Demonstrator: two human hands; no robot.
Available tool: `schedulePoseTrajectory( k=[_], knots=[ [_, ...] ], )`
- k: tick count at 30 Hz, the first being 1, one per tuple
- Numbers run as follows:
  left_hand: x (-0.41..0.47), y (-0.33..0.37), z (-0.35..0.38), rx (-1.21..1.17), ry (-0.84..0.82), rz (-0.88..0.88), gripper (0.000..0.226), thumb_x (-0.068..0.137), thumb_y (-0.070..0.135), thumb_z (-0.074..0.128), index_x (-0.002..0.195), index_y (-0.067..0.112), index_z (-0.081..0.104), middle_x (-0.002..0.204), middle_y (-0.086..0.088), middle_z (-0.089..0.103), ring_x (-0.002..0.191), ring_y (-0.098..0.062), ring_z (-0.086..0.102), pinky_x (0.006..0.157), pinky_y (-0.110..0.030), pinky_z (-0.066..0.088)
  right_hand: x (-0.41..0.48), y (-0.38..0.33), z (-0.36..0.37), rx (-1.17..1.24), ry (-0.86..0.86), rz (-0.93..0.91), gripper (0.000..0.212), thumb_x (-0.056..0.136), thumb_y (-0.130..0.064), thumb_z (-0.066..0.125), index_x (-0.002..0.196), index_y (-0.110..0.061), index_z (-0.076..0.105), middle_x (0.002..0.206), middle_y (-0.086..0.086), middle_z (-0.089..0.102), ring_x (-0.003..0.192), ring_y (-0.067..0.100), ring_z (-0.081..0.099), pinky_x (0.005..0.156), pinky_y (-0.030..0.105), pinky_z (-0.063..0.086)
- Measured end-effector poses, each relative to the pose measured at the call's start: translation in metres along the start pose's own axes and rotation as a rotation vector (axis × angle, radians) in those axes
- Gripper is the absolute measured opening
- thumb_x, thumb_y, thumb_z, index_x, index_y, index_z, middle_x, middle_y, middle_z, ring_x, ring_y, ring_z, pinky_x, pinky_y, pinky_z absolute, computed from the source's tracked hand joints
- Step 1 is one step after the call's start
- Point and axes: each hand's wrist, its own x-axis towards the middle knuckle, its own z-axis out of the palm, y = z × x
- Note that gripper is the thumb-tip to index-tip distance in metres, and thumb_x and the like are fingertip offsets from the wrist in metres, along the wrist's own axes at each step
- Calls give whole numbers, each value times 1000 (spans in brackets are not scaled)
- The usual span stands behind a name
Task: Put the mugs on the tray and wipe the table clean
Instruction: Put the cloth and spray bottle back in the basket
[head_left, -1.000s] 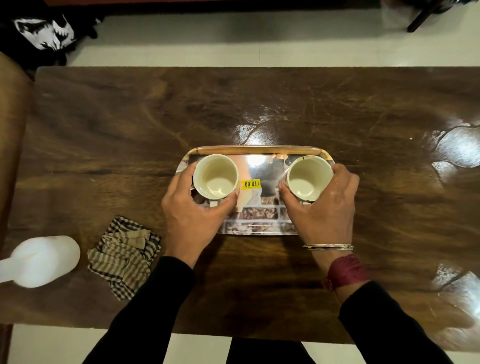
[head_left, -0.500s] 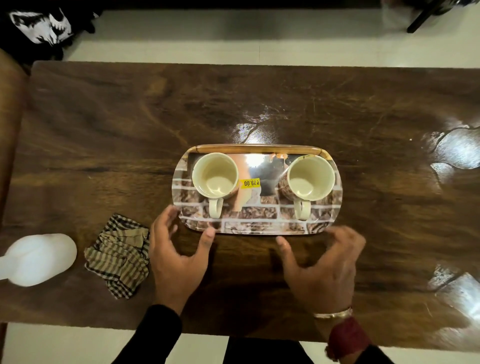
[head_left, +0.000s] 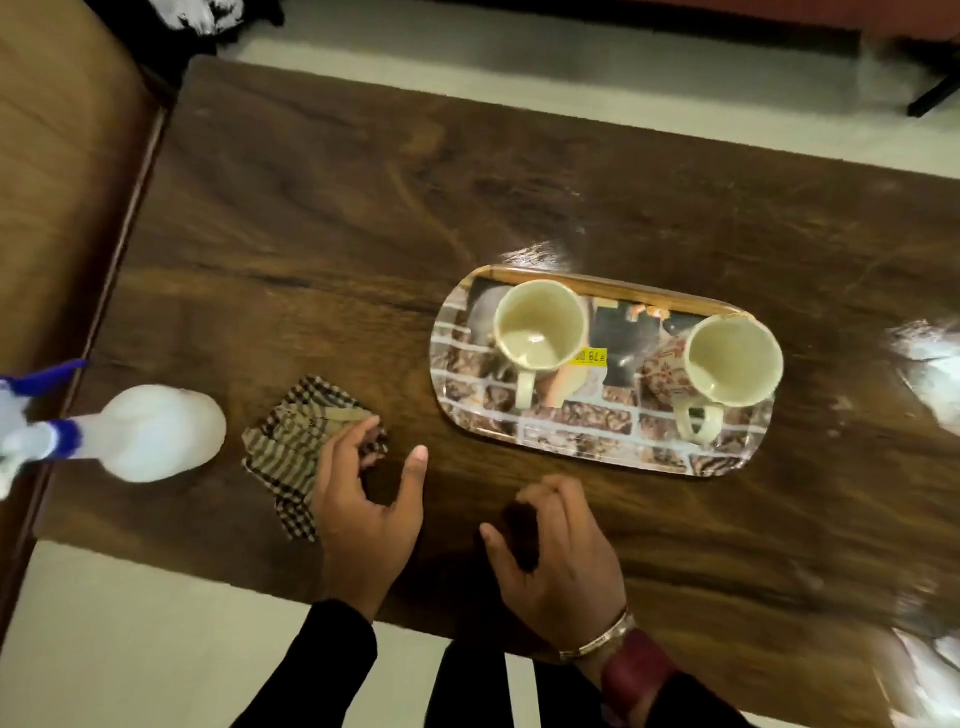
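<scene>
From the head camera we see both cream mugs standing upright on the brick-patterned tray (head_left: 566, 436), the left mug (head_left: 540, 325) and the right mug (head_left: 733, 360) well apart, handles toward us. The tray rests on the dark wooden table (head_left: 322, 218). Our left hand (head_left: 363, 499) is spread open, its fingertips touching the checked cloth (head_left: 296, 447) beside the white spray bottle (head_left: 150, 434). Our right hand (head_left: 558, 556) hangs loosely curled above the table, pinching nothing.
</scene>
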Motion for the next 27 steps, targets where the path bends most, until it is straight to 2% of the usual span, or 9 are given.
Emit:
schedulePoseTrajectory(
  k=[5,11,14,17,19,21,23,25,27],
  knots=[
    [-3,-29,-40,4,45,13,36,84,17,81,116,4,70,113,-4,68,100,-9,66,83,-11,51,24,-40,36,-12,-80,-111,45,84,-39,81,113,-11,62,114,9,60,100,25,65,73,29,57],
    [1,-68,-90,7,217,-12,21,85,23,81,95,7,70,86,-4,67,74,-15,66,61,-32,55,49,-87,81,-1,-223,-306,59,86,-42,79,126,-3,62,130,16,59,122,31,56,100,41,55],
    [10,-83,-113,18,411,-161,40,78,37,87,80,10,57,66,-5,59,55,-19,55,55,-37,51,63,-107,103,-39,-290,-340,71,85,-49,75,137,-3,57,141,17,54,133,32,50,111,49,47],
    [30,-102,-139,-163,522,-341,66,64,46,93,104,12,53,93,-6,61,76,-24,60,72,-49,58,76,-124,126,-76,-311,-330,89,83,-59,72,149,-5,46,154,17,43,147,34,38,120,53,35],
    [51,-114,-158,-246,406,-283,92,61,44,95,133,11,48,124,-4,61,107,-17,65,88,-43,61,86,-135,144,-167,-340,-279,105,82,-71,65,158,-6,33,166,14,30,156,34,22,127,57,21],
    [78,-126,-171,-186,245,-199,113,62,50,94,153,18,34,148,-4,52,134,-17,55,106,-37,53,94,-143,160,-302,-379,-210,115,81,-81,50,164,-8,17,173,11,10,161,32,4,129,58,7],
    [104,-127,-178,-5,121,-193,122,60,72,83,158,25,28,155,4,46,140,-11,47,113,-27,41,95,-146,171,-376,-385,-182,110,86,-79,42,165,-7,13,175,11,1,161,30,-2,128,58,6],
    [123,-120,-177,54,25,-190,114,65,78,75,157,25,32,150,10,49,132,-7,51,110,-14,40,91,-145,177,-372,-369,-185,98,91,-67,43,164,-6,17,174,13,3,161,31,1,128,55,11],
    [132,-106,-172,-28,31,-177,76,84,48,78,147,18,48,134,11,59,115,-4,60,99,2,38,88,-143,180,-322,-360,-188,88,95,-58,43,164,-7,21,174,12,7,161,30,3,129,50,12]
  ],
)
